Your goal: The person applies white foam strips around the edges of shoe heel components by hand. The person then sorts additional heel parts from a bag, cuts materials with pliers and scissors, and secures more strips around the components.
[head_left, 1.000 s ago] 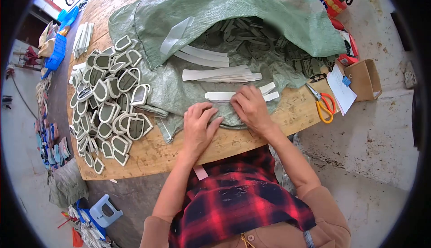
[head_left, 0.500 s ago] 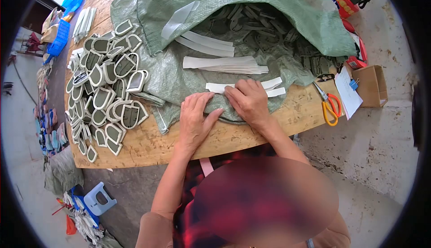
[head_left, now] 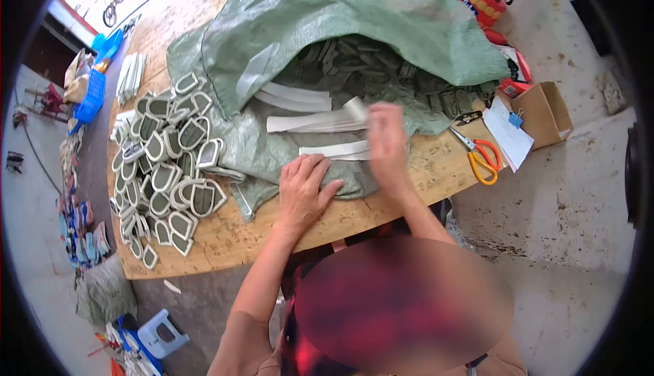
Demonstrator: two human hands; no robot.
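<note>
My left hand (head_left: 304, 189) lies on the near edge of the green woven sack (head_left: 402, 8), fingers stretched and thumb apart. Its fingertips touch the left end of a white strip (head_left: 337, 151). My right hand (head_left: 388, 148), smeared by motion, is raised at the strips' right side. A lifted, bent white strip end (head_left: 354, 109) shows beside its fingers and appears pinched there. Behind the hands lie a pile of white strips (head_left: 310, 123) and a few more curved strips (head_left: 293, 97). The right ends of the nearer strips are hidden by my right hand.
Many white-edged green pieces (head_left: 163, 178) are heaped at the table's left. Dark green parts (head_left: 347, 63) fill the sack's mouth. Orange-handled scissors (head_left: 482, 161), papers (head_left: 511, 133) and a cardboard box (head_left: 550, 117) sit at the right. A blue stool (head_left: 162, 334) stands on the floor.
My right hand has risen and moved away from my left, with a strip end now lifted beside it. My left hand stays near the strip's left end. The camera view has shifted.
</note>
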